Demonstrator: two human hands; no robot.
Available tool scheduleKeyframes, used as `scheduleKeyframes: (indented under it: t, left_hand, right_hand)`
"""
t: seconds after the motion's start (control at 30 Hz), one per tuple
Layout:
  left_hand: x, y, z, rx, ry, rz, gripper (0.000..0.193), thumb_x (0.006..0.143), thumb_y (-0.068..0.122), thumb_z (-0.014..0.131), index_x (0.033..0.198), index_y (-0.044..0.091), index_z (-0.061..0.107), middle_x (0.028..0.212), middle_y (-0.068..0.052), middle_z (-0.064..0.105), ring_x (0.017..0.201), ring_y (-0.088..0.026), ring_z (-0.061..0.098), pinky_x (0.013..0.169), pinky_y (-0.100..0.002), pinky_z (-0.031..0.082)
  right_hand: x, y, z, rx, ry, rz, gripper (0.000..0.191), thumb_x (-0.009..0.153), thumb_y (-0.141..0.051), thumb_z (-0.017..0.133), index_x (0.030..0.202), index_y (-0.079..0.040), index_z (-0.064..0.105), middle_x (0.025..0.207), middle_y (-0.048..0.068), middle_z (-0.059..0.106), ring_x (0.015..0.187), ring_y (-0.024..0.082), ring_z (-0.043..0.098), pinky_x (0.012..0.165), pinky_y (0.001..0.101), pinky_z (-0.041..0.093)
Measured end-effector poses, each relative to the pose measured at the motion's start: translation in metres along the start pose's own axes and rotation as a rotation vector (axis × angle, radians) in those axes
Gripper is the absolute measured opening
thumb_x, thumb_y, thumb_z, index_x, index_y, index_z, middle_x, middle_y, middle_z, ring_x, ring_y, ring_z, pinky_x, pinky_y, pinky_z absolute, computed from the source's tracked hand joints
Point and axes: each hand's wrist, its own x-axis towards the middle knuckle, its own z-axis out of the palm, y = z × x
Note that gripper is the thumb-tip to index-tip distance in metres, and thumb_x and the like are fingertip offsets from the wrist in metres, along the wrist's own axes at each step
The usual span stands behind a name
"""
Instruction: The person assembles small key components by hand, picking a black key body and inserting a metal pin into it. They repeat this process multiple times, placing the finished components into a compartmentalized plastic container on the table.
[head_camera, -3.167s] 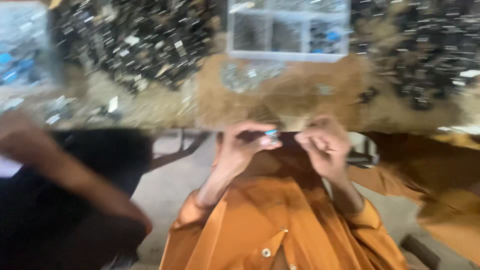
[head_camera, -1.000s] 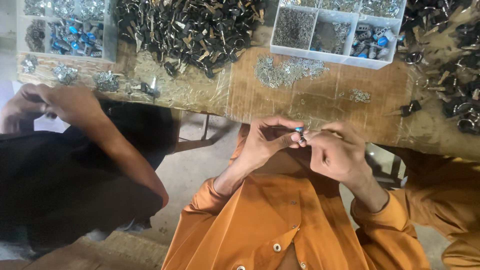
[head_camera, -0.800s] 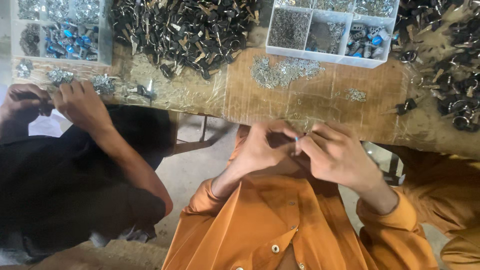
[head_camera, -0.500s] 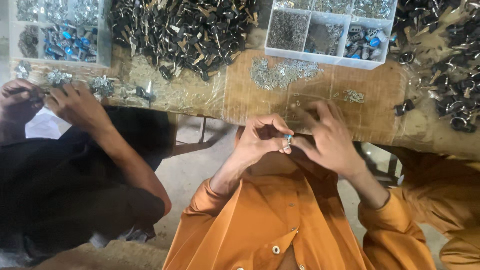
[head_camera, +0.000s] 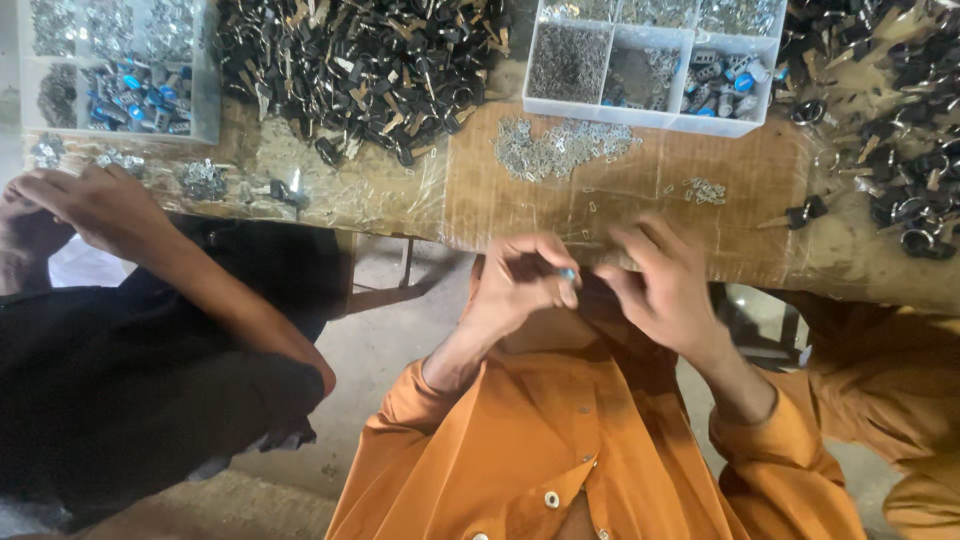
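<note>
My left hand (head_camera: 520, 285) is closed around a small metal part with a blue end (head_camera: 568, 273), pinched between thumb and fingertips just below the table's near edge. My right hand (head_camera: 660, 285) is close beside it, fingers spread and curled toward the part, touching or nearly touching it. Both hands hover over my orange-shirted lap. On the brown table (head_camera: 620, 200) just beyond them lies a loose heap of small silvery metal pieces (head_camera: 560, 148) and a smaller cluster (head_camera: 705, 190).
A white compartment tray (head_camera: 650, 60) with tiny parts sits at the back. A big pile of black keys (head_camera: 370, 60) lies left of it, more at right (head_camera: 890, 90). Another tray (head_camera: 120, 70) stands far left. A co-worker's hand (head_camera: 95, 200) and dark-clothed body fill the left.
My two hands stayed together over the small part, with my right hand's fingers shifting around it. The co-worker's hands moved slightly along the table's left edge.
</note>
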Motion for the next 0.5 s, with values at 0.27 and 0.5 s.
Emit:
scheduleKeyframes:
  t: [0.27,0.5]
  left_hand:
    - [-0.005,0.007,0.003,0.07,0.167,-0.083,0.025,0.095,-0.009,0.071,0.119,-0.005,0.071,0.108,-0.017,0.074,0.094,-0.024,0.076,0.084,-0.033,0.063]
    - [-0.002,-0.004,0.013,0.006,0.088,-0.038,0.027,0.097,-0.009,0.071,0.123,-0.007,0.07,0.111,-0.016,0.075,0.102,-0.023,0.074,0.093,-0.034,0.063]
  right_hand:
    - [-0.008,0.002,-0.009,-0.237,0.04,-0.235,0.027,0.082,0.007,0.079,0.107,-0.002,0.076,0.097,0.005,0.067,0.084,0.024,0.062,0.074,0.0362,0.052]
    - [-0.014,-0.021,0.004,0.073,0.23,-0.117,0.028,0.081,0.015,0.077,0.102,-0.003,0.074,0.103,0.009,0.068,0.09,0.026,0.068,0.075,0.0345,0.055]
